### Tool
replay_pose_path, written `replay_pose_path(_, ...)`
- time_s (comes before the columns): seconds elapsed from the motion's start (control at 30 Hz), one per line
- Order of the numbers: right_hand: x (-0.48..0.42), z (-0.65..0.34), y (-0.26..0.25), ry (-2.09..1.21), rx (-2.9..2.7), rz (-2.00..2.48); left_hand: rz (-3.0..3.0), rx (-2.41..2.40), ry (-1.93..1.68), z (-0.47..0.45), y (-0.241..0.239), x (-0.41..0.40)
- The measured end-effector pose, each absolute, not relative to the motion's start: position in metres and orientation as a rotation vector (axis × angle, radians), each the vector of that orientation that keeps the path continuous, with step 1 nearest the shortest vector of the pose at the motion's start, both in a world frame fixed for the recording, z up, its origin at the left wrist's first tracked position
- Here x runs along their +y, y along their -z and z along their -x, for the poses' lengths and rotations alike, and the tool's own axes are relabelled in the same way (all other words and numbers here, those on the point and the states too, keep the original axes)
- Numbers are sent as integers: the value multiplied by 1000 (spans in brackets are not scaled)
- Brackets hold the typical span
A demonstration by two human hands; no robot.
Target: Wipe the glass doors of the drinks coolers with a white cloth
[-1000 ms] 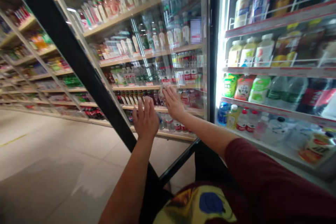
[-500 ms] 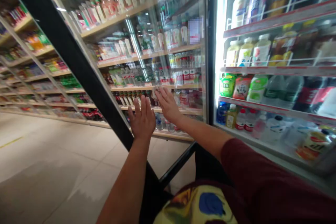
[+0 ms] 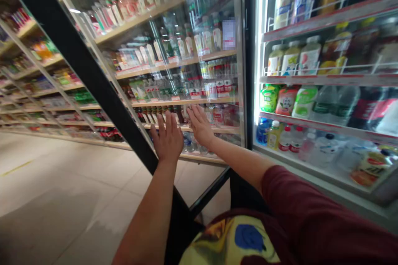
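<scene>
At far left, goods on the shelving [image 3: 105, 124] blur beyond reading above a pale floor [image 3: 108, 174]. The black door frame [image 3: 102, 93] slants from the far left, its upper end cut off, and borders the glass panel [image 3: 172, 76], which stands directly before both hands. The left hand [image 3: 168, 137] faces the glass, fingers apart; its palm is hidden, and firm contact cannot be confirmed. Just right, the right hand [image 3: 200, 126] lies flat toward the glass, fingers extended and close together; a pale patch at its fingertips is indistinct, and whether it grips anything cannot be told. A pixelated rectangle [image 3: 229, 34] above is illegible. At near centre, the yellow print [image 3: 231, 242] on the shirt is cut off below. At right, the lit cooler [image 3: 329, 79] holds bottles, the rightmost cut off.
</scene>
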State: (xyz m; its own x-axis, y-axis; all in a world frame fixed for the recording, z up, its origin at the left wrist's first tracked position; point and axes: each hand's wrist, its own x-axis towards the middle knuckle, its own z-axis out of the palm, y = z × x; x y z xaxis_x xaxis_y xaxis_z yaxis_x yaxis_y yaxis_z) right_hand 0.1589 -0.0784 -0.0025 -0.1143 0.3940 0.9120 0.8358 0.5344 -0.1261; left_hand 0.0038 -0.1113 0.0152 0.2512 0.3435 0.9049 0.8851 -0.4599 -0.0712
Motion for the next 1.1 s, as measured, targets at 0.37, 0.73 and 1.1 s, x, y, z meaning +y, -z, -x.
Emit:
replay_pose_path(0.37,-64,-165,-28,584,-1654,947,1889,-1111,1142,-3,-13,-111)
replay_pose_path(0.73,-61,-178,-42,619,-1753,944,1860,-1085,1157,-1,-12,-107)
replay_pose_path(1.1,-53,-183,-1,440,-1549,1080,1887,-1083,1186,-2,-15,-109)
